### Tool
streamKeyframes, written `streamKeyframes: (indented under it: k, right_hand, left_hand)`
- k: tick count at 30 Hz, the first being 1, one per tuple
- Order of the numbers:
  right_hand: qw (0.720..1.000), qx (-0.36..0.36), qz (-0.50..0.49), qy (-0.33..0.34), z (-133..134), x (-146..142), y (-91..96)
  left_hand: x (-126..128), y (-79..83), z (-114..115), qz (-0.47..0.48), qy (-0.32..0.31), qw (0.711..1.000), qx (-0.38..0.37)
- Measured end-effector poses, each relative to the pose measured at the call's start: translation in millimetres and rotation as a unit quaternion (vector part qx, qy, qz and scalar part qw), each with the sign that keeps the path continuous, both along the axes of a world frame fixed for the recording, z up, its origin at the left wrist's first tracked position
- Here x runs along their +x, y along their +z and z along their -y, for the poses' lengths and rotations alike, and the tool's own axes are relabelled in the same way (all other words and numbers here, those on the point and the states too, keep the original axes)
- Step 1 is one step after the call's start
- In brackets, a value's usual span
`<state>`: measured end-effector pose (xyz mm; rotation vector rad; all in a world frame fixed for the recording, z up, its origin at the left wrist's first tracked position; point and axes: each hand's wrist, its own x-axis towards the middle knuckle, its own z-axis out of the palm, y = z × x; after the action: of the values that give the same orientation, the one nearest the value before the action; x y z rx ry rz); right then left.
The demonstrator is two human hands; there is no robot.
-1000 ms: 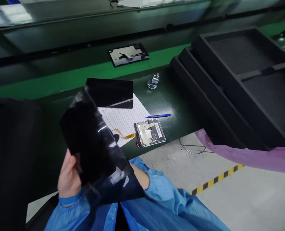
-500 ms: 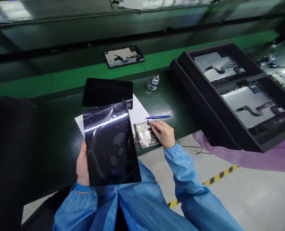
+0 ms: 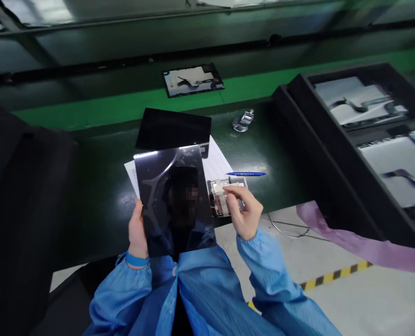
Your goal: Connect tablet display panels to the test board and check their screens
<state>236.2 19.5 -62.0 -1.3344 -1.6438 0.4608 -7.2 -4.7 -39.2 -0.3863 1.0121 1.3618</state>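
My left hand (image 3: 137, 228) grips the left edge of a dark glossy tablet screen (image 3: 177, 200), tilted above the table edge and mirroring light. My right hand (image 3: 245, 210) is over a small open circuit board assembly (image 3: 224, 200) with pale tape across it. Its thumb and index finger are pinched close together by the tape; whether anything is between them I cannot make out. The screen's right edge lies beside the board. Behind the held screen rests another dark screen (image 3: 175, 128), partly over a printed sheet (image 3: 216, 158).
A blue pen (image 3: 246, 174) lies beyond the board. Farther back are a small shiny metal piece (image 3: 243, 121) and a tablet housing (image 3: 193, 81) with a dark flex cable. A black foam tray (image 3: 291, 126) holding similar parts stands right. Something black and bulky (image 3: 21, 186) fills the left.
My right hand has shifted from the board's upper edge toward the tape at its middle. The left hand keeps hold of the screen, whose tilt has changed. The whole view has swung leftward.
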Motion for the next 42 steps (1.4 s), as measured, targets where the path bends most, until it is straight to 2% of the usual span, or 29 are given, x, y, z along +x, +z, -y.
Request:
streamKeyframes:
  k: [2,4,6,8,12,15,19,25,28,31,34,36,40,41,42]
  right_hand:
    - [0.986,-0.082,-0.116,0.081,11.7,-24.6,10.2]
    - [0.961,-0.139,-0.183,0.152,19.0,-42.6,16.1]
    - [0.945,-0.16,-0.226,0.173,21.5,-52.6,17.0]
    - [0.945,-0.162,-0.242,0.151,20.7,-56.5,14.7]
    - [0.959,-0.176,-0.199,0.097,17.0,-58.6,11.2]
    - [0.96,-0.194,-0.176,0.096,15.8,-59.7,13.5]
    - [0.955,-0.195,-0.194,0.108,17.6,-59.5,16.5]
    - [0.965,-0.19,-0.162,0.081,18.3,-55.4,16.7]
    - [0.972,-0.166,-0.142,0.08,7.2,-46.7,24.9]
    - [0.987,-0.11,-0.1,0.053,-14.8,-34.9,40.9]
    - [0.997,-0.065,0.009,0.031,-39.0,-24.5,58.0]
    - [0.993,-0.037,0.108,0.028,-49.2,-20.8,67.1]
    - [0.97,0.075,0.231,0.012,-44.3,-21.9,82.4]
    - [0.966,0.104,0.234,0.038,-38.4,-22.8,86.8]
    - [0.962,0.125,0.225,0.091,-31.7,-23.5,91.4]
  left_hand:
    - [1.6,0.5,0.2,0.007,-0.002,1.0,0.008]
    - [1.6,-1.0,1.2,0.022,-0.028,0.999,0.018]
    - [0.8,-3.0,2.5,0.033,-0.049,0.998,0.029]
    - [0.1,-4.6,3.7,0.032,-0.048,0.998,0.033]
    - [0.4,-6.3,5.6,0.033,-0.066,0.997,0.035]
    - [1.0,-8.2,7.1,0.043,-0.091,0.993,0.057]
    - [-0.5,-13.2,9.3,0.053,-0.082,0.993,0.074]
    - [-4.3,-15.2,10.5,0.063,-0.085,0.988,0.11]
    - [-6.0,-13.2,12.9,0.06,-0.098,0.987,0.109]
    - [-8.1,-14.1,19.9,0.078,-0.113,0.984,0.117]
    - [-10.3,-16.5,30.2,0.095,-0.127,0.979,0.125]
    - [-11.1,-16.9,36.5,0.102,-0.144,0.976,0.128]
    - [-9.5,-12.3,43.4,0.09,-0.164,0.975,0.117]
    - [-8.5,-10.7,44.3,0.081,-0.159,0.978,0.107]
    - [-7.4,-9.1,45.0,0.071,-0.153,0.981,0.094]
